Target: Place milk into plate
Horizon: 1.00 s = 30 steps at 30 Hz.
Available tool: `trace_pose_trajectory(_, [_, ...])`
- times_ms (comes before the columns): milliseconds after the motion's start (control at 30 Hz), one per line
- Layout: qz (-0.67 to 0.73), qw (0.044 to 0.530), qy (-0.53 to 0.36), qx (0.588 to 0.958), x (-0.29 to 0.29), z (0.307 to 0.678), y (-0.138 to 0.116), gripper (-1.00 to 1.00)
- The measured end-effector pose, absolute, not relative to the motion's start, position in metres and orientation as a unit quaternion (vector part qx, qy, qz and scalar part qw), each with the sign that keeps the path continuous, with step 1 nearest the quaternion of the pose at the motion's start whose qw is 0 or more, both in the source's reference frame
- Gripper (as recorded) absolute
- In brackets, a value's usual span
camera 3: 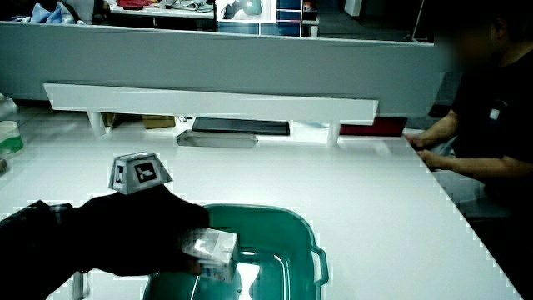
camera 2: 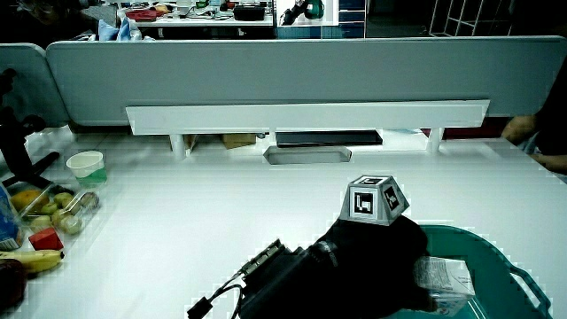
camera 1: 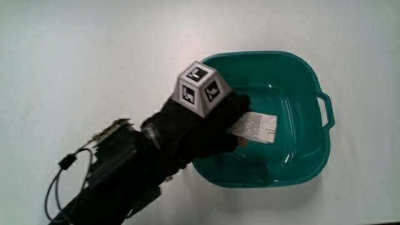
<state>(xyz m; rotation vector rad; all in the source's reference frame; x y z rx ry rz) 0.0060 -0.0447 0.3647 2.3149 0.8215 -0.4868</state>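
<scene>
Gloved hand point(camera 1: 206, 128) over teal basin point(camera 1: 312, 81), reaching in across rim nearest person. Fingers curled around small milk carton point(camera 1: 253, 127), gripping it. Carton held inside basin, printed face up, above basin floor; contact with floor cannot be told. Carton also seen in both side views point(camera 2: 446, 276) point(camera 3: 211, 248). Patterned cube point(camera 1: 200, 89) on back of hand. Basin sits on white worktop point(camera 1: 94, 50).

The hand point(camera 1: 200, 128) wears a black fabric glove that runs on over the wrist. On its back sits a small grey cube point(camera 1: 200, 88) with white faces, each carrying a black square marker pattern. At the forearm point(camera 1: 115, 181) a black device is strapped on, with a thin black cable point(camera 1: 56, 184) looping out from it.
</scene>
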Motion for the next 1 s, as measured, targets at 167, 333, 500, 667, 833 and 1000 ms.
trace_pose_trajectory(167, [-0.190, 0.337, 0.314, 0.867, 0.015, 0.385, -0.044, 0.00])
trace_pose_trajectory(333, [-0.179, 0.351, 0.305, 0.867, 0.020, 0.391, -0.044, 0.00])
trace_pose_trajectory(500, [-0.181, 0.363, 0.299, 0.864, 0.021, 0.404, -0.046, 0.00])
trace_pose_trajectory(667, [-0.185, 0.375, 0.295, 0.859, 0.021, 0.412, -0.046, 0.00])
trace_pose_trajectory(833, [-0.186, 0.382, 0.291, 0.857, 0.022, 0.415, -0.046, 0.00])
trace_pose_trajectory(1000, [-0.184, 0.391, 0.288, 0.855, 0.020, 0.418, -0.047, -0.16])
